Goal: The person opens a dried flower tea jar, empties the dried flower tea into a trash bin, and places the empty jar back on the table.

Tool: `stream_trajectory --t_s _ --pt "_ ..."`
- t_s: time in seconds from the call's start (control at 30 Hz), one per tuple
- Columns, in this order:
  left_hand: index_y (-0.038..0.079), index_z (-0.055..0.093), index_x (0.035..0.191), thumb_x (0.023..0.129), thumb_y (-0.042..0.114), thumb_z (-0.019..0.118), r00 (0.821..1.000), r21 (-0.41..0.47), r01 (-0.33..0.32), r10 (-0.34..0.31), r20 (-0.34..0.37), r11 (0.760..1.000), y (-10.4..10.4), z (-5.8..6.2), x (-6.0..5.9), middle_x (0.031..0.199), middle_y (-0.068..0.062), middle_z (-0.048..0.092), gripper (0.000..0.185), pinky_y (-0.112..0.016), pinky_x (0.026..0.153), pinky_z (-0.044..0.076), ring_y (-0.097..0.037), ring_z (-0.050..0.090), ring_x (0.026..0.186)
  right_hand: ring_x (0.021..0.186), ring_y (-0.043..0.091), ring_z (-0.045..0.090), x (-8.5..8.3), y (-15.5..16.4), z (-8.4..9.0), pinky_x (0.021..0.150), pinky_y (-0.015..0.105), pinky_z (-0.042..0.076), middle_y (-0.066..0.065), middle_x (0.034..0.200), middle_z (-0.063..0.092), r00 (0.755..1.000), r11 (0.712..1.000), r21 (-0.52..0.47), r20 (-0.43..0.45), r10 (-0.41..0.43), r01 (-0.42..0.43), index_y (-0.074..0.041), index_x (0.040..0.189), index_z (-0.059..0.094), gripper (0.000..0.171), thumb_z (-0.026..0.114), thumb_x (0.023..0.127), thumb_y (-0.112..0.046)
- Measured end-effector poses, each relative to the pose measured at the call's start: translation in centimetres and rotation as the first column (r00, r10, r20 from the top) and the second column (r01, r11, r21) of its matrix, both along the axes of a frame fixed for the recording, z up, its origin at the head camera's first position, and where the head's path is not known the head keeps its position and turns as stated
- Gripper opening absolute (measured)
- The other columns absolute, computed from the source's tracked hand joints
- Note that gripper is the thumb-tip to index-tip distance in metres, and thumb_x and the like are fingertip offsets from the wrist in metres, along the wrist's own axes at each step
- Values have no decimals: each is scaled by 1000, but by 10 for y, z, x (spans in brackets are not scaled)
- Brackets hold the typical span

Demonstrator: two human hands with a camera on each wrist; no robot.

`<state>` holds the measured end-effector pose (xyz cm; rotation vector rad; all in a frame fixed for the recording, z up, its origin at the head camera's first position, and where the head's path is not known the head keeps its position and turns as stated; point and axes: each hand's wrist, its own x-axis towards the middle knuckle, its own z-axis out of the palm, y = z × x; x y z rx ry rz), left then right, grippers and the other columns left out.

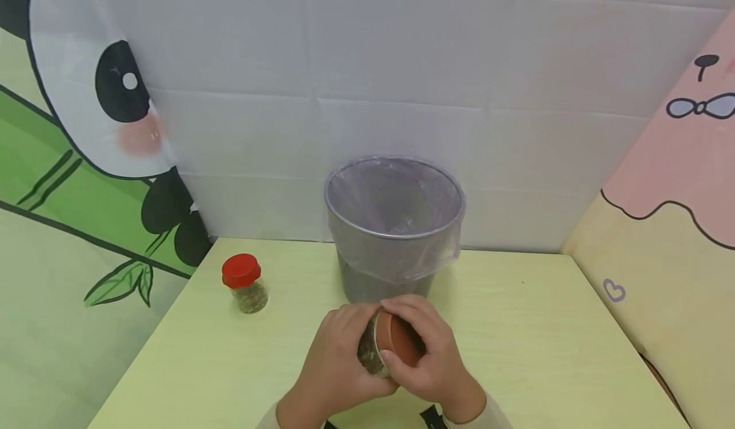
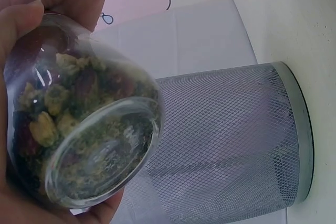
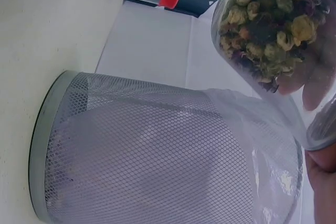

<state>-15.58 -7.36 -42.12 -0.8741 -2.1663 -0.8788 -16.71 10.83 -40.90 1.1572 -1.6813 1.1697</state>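
Observation:
Both hands hold a clear jar of dried flower buds over the near part of the table. My left hand grips the jar's body, with the thumb underneath. My right hand is wrapped round its brown-orange lid, thumb and fingers on the rim. The jar is tilted, its lid toward the right. In the left wrist view, the base of the jar faces the camera. Yellowish buds show through the glass of the jar in the right wrist view.
A grey mesh waste bin lined with a clear plastic bag stands just beyond the hands. A smaller jar with a red lid sits at the back left of the pale yellow table. Cartoon-printed sheets surround the table.

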Motion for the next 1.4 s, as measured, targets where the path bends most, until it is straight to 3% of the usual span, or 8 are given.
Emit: stream_trajectory --t_s 0.53,0.77,0.87,1.0,1.13,1.3,1.4 --pt "17 62 132 54 41 92 1000 -6 -8 8 19 1000 -3 -1 -2 114 11 67 88 -41 83 52 -15 63 100 114 31 60 -3 5 -5 98 29 49 22 127 61 999 997 79 48 6 -10 8 133 59 57 68 97 -35" --pt "17 64 127 55 46 93 999 -10 -39 39 2 999 -4 0 -2 108 10 66 83 -41 79 53 -14 64 97 119 31 59 0 9 -5 103 29 47 20 131 60 992 992 104 97 -77 67 4 138 57 57 65 100 -37" --pt "18 64 127 56 47 94 999 -8 -42 42 7 999 -4 1 -2 108 11 67 82 -43 80 53 -14 64 97 117 29 60 4 8 -4 101 30 48 14 131 61 972 989 101 197 -129 111 -1 141 56 50 67 99 -24" --pt "18 64 127 56 47 94 999 -10 -50 50 11 999 -4 1 -2 107 10 66 82 -44 80 54 -14 64 97 113 23 61 10 5 -2 96 33 52 5 131 61 912 979 105 357 -201 175 -9 143 56 51 68 94 -8" --pt "17 65 125 57 47 93 998 -17 -67 66 -24 998 -3 0 -4 106 10 66 80 -44 79 54 -15 64 95 114 19 61 16 0 -2 91 37 55 1 133 60 857 970 135 454 -243 203 -16 144 56 49 69 97 -13" --pt "15 65 123 58 46 90 991 -46 -113 110 -72 992 0 -3 -5 107 8 67 76 -45 77 53 -17 65 95 112 18 59 19 -7 -4 83 37 56 6 136 58 829 968 158 500 -250 197 -18 146 53 52 69 98 -19" --pt "13 65 121 60 47 89 987 -55 -135 129 -90 989 1 -3 -4 106 6 67 74 -44 77 53 -18 65 95 114 17 57 21 -12 -5 85 37 56 7 137 56 816 964 166 513 -266 209 -19 147 51 53 71 97 -23"
